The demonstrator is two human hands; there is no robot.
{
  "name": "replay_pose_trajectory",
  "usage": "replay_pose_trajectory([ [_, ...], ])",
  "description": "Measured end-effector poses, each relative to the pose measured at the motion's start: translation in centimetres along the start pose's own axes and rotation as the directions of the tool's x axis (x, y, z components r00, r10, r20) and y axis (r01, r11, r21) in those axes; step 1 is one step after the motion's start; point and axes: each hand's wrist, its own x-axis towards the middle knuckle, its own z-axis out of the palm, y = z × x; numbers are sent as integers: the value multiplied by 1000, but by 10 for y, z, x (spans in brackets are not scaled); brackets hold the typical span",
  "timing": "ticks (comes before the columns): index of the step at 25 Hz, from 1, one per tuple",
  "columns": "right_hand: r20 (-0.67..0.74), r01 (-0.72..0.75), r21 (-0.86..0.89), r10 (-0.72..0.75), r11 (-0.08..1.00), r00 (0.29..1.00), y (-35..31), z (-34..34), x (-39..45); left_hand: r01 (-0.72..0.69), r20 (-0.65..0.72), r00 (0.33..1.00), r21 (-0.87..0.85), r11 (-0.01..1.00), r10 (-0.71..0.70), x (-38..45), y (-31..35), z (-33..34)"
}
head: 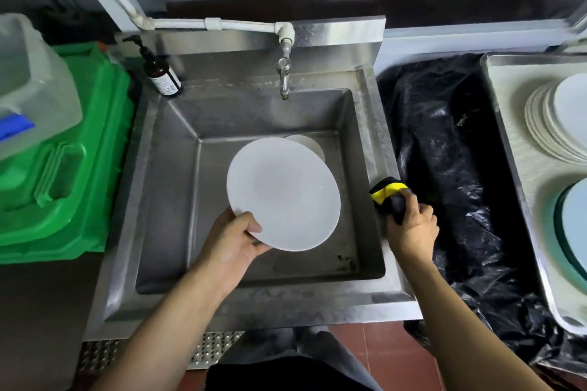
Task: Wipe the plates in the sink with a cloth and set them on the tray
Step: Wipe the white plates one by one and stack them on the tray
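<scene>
Both hands are busy at the square stainless-steel sink [178, 149]. Left hand [233, 240] grips the near-left rim of a round white plate [282, 194], holding it tilted over the basin. Right hand [413, 225] is closed around a bunched yellow-and-black cloth [386, 192] at the sink's right edge. Another white plate [306, 144] lies in the basin, mostly hidden behind the held one. On the metal tray [508, 124] at far right sits a stack of white plates [552, 124]. A brown pump bottle [160, 71] stands at the sink's far-left corner; its label is too blurred to read.
</scene>
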Motion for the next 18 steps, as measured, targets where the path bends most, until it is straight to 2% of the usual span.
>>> replay_pose_trajectory([
  [1, -33, -3, 50, 5, 999, 999, -10, -8, -3, -10, -2, 1000, 17, 1000, 10, -2, 2, -1],
  [3, -79, -28, 256, 50, 966, 996, -36, -24, -12, -18, -7, 1000, 40, 999, 18, -5, 7, -1],
  [5, -101, -27, 513, 91, 858, 991, -71, -38, -24, -15, -12, 1000, 40, 999, 16, -8, 10, -3],
  [7, -151, 57, 653, 56, 756, 987, -106, -47, -37, -14, 8, 1000, 34, 999, 14, -11, 11, -7],
  [9, -176, 134, 686, -15, 715, 984, -134, -48, -47, -24, 69, 997, 37, 999, 21, -14, 13, -14],
  [13, -138, 243, 555, -199, 796, 970, -161, -34, -67, -50, 190, 981, 52, 997, 40, -19, 14, -27],
  [18, -14, 126, 547, -141, 828, 990, -176, -27, -92, -57, 257, 966, 80, 995, 35, -25, 14, -48],
])
